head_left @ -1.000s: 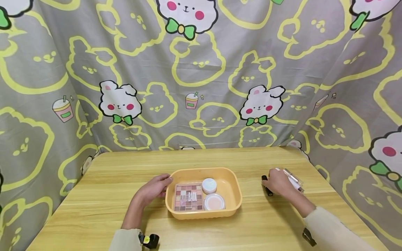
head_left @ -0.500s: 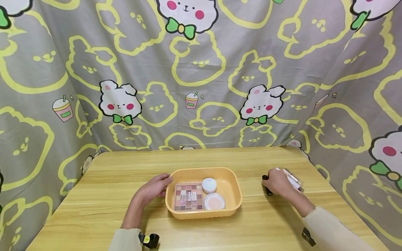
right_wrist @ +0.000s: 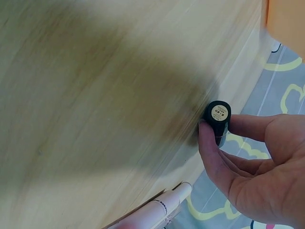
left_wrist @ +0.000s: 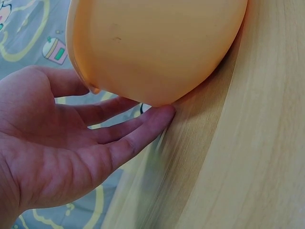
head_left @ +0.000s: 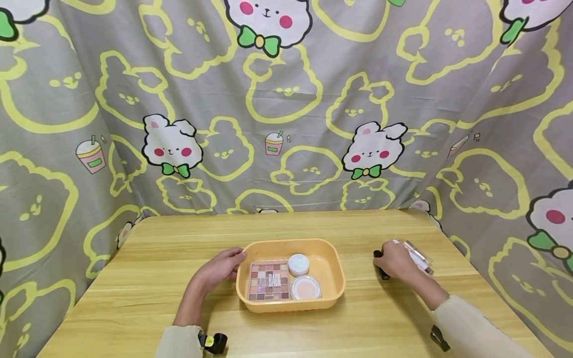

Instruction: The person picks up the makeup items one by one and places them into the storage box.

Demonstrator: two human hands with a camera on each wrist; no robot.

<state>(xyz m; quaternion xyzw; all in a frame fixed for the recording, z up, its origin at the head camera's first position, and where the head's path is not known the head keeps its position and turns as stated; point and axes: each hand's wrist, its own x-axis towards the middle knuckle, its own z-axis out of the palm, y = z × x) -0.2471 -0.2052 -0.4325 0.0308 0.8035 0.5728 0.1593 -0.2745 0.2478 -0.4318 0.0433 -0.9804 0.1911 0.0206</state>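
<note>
On the eyeshadow palette [head_left: 268, 281] we read "BACK" in bold white capitals; the fainter letters just before it we cannot make out. A round cream sticker [right_wrist: 219, 113] on the end of the black tube [right_wrist: 221, 128] carries several lines of print, too small for us to read. Dark lettering runs across the pale pink tube [right_wrist: 150, 213], and we cannot make out its words. The marks on the yellow label [head_left: 209, 341] at the left wrist also escape us.

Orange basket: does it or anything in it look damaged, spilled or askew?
One small oddity: in the left wrist view, a dark mark breaks the plain outside of the orange basket, perhaps a scuff. Nothing inside looks spilled or askew.
</note>
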